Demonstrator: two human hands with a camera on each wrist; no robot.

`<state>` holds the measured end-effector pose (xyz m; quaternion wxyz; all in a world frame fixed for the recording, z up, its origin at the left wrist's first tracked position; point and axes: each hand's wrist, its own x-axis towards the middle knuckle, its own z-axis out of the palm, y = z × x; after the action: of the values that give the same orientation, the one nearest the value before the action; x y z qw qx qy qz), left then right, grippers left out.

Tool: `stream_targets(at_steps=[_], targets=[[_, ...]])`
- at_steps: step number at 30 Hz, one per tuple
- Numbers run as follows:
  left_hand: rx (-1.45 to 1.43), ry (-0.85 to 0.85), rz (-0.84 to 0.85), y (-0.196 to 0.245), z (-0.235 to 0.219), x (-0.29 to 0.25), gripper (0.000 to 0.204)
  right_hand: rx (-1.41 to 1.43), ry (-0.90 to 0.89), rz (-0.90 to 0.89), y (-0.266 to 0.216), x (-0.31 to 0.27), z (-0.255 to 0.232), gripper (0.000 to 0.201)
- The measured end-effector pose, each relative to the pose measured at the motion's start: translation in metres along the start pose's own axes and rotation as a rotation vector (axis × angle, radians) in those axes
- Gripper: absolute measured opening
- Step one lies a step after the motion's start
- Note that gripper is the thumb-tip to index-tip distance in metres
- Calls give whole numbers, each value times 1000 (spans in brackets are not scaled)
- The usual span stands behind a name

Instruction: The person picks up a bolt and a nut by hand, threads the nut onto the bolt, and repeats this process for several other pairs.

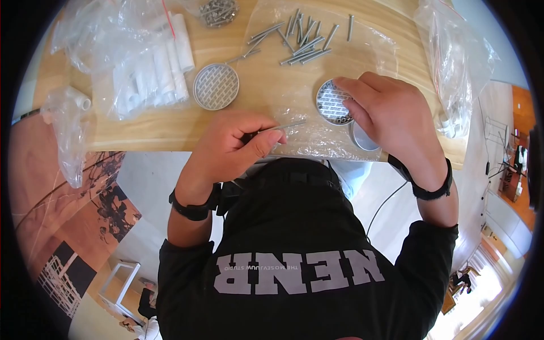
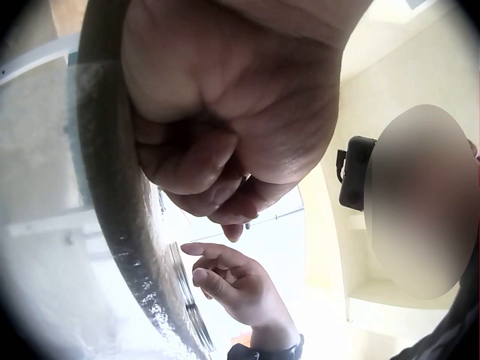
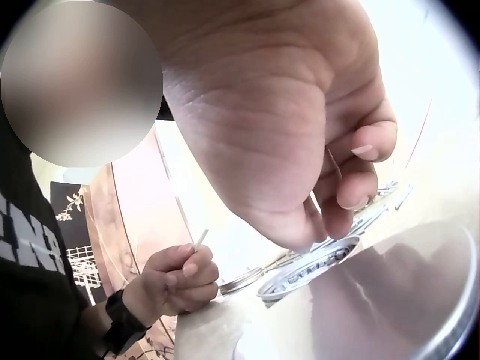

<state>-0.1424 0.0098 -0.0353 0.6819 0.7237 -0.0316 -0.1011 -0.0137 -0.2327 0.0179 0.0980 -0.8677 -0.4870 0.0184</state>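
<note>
My left hand (image 1: 238, 141) pinches a long thin metal bolt (image 1: 292, 124) between thumb and forefinger, its free end pointing right. In the right wrist view this bolt (image 3: 201, 238) rises out of the fist. My right hand (image 1: 391, 107) is over a round metal lid (image 1: 328, 93) with a printed lining, forefinger at its far rim and thumb at its right side. Small nuts (image 1: 341, 120) lie along the lid's near edge. Thumb and forefinger stand apart in the left wrist view of the right hand (image 2: 240, 296). A shiny round tin (image 1: 365, 137) is partly hidden beneath that wrist.
Several loose bolts (image 1: 309, 45) lie on a flat plastic bag at the back. Another lined lid (image 1: 216, 86) sits left of centre. White tubes (image 1: 161, 71) in clear bags are at the left, a bag of small metal parts (image 1: 218, 11) behind, and a clear bag (image 1: 453, 62) at the right.
</note>
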Motion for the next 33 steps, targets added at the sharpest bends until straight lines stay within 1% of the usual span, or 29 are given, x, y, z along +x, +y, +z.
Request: stream_targets(at_steps=[2,5,8,10,11,14,17,19,22,25,32,33], targets=[[7,1,15,0,0,0,18,-18,18,-9,1,0,1,26],[-11,-9,-12,1,-1,0,18,-20,-3,3,2,1,1,26],[5,6,14,0,-1,0,17,-30,-27,-29,-2,0,-6,23],[35,-3,19,2,-2,0,19,11,-54,22,-5,-2,-10,25],[65,-17,27,3,-2,1,21,10,-57,22,-5,-2,-9,25],[37,-18,3,2,-3,0,22,-7,-77,15,-2,-1,-6,24],[42,-12,-5,2,-1,0,22,0,-61,13,0,-1,-2,24],[59,-16,-1,5,-2,1,22,-1,-75,28,0,-2,-2,19],[59,-11,18,5,-1,1,22,55,-58,38,-2,-2,-5,20],[38,-3,32,3,-1,1,22,63,-39,67,-3,0,-6,20],[35,-17,29,2,-2,1,22,41,-63,59,0,-1,-7,19],[35,-17,28,2,-1,1,22,53,-42,65,2,-2,-8,19]])
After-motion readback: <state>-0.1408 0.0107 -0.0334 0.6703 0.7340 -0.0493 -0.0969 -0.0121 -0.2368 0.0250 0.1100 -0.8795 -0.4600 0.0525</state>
